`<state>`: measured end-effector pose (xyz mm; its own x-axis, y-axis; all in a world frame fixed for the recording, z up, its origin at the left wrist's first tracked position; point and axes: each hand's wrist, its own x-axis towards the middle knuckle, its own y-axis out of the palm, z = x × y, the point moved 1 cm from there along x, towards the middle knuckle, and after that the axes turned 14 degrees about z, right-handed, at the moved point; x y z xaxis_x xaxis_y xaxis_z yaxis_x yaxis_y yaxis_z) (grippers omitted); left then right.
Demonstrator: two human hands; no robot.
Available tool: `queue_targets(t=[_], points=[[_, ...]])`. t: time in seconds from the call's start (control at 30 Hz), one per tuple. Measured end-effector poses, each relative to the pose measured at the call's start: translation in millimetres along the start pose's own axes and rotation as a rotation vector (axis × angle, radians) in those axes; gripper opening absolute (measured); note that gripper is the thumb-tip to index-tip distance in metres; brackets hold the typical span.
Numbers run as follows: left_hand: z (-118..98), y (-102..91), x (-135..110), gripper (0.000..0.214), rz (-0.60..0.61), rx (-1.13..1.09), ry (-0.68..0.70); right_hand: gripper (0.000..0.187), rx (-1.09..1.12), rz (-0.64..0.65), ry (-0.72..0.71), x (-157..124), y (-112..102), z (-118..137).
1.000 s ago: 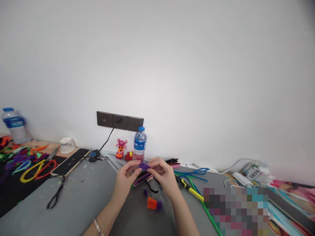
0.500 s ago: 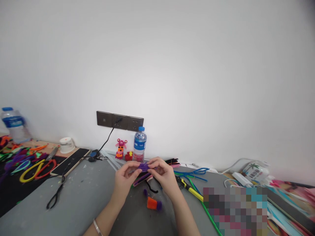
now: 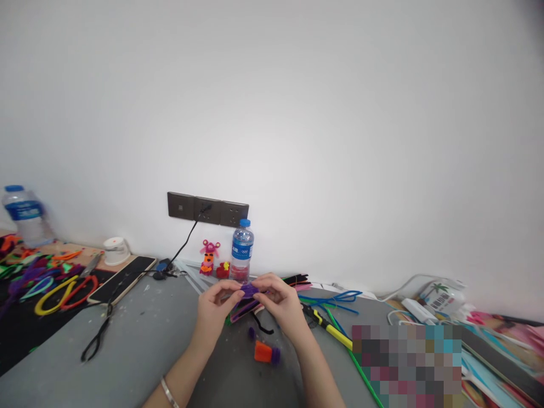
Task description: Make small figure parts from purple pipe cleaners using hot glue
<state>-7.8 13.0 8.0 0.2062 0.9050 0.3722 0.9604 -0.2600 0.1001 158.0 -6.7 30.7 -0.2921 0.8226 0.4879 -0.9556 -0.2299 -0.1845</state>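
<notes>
Both hands meet over the grey table (image 3: 140,340), pinching a small purple pipe-cleaner piece (image 3: 249,290) between their fingertips. My left hand (image 3: 215,315) grips its left side with thumb and forefinger; my right hand (image 3: 280,303) grips its right side the same way. Just below the hands lies a bundle of purple and pink pipe cleaners (image 3: 245,309). Nearer to me sit an orange and purple coiled piece (image 3: 266,353) and a curved black pipe cleaner (image 3: 260,326).
A water bottle (image 3: 242,250) and small pipe-cleaner figures (image 3: 209,256) stand by the wall sockets (image 3: 207,209). Yellow-handled pliers (image 3: 323,324) and green and blue stems (image 3: 335,300) lie right. Black scissors (image 3: 97,338), a phone (image 3: 122,279) and coloured loops (image 3: 59,292) lie left.
The hands have sunk slightly and turned the purple piece a little between the fingertips. Nothing else has moved.
</notes>
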Motion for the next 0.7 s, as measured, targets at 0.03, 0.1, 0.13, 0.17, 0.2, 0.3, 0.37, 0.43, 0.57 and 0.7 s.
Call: queue_targets(t=[0.03,0.1,0.13,0.17,0.2,0.3,0.37,0.43,0.57,0.7], points=[[0.1,0.1,0.0,0.016,-0.002,0.0,-0.002,0.012,0.005,-0.001,0.003,-0.1,-0.3,-0.5],[0.4,0.5,-0.4,0.015,-0.002,-0.002,-0.004,0.011,0.018,-0.003,0.004,-0.4,-1.3,-1.4],[0.6,0.8,-0.6,0.014,0.001,-0.001,-0.003,0.01,0.025,-0.004,0.003,-0.5,-1.9,-1.6],[0.7,1.1,-0.8,0.013,0.005,0.001,0.001,0.009,0.032,-0.003,0.004,-0.7,-2.6,-1.6],[0.8,1.4,-1.0,0.012,0.01,0.005,0.006,0.009,0.038,0.0,0.006,-0.9,-3.3,-1.4],[1.1,1.8,-1.1,0.011,0.03,0.018,0.026,0.008,0.046,0.014,0.027,-1.6,-4.9,-0.2],[1.0,1.7,-0.8,0.011,0.04,0.018,0.034,0.007,0.05,0.016,0.038,-1.9,-5.3,0.6],[0.5,1.5,-0.6,0.011,0.045,0.018,0.037,0.006,0.055,0.014,0.041,-2.1,-5.3,1.1],[-1.4,1.7,-0.8,0.012,0.043,0.029,0.036,0.007,0.048,0.005,0.04,-2.1,-5.1,1.1],[-2.8,2.2,-0.8,0.013,0.045,0.033,0.027,0.006,0.034,0.001,0.027,-1.7,-4.2,0.7]])
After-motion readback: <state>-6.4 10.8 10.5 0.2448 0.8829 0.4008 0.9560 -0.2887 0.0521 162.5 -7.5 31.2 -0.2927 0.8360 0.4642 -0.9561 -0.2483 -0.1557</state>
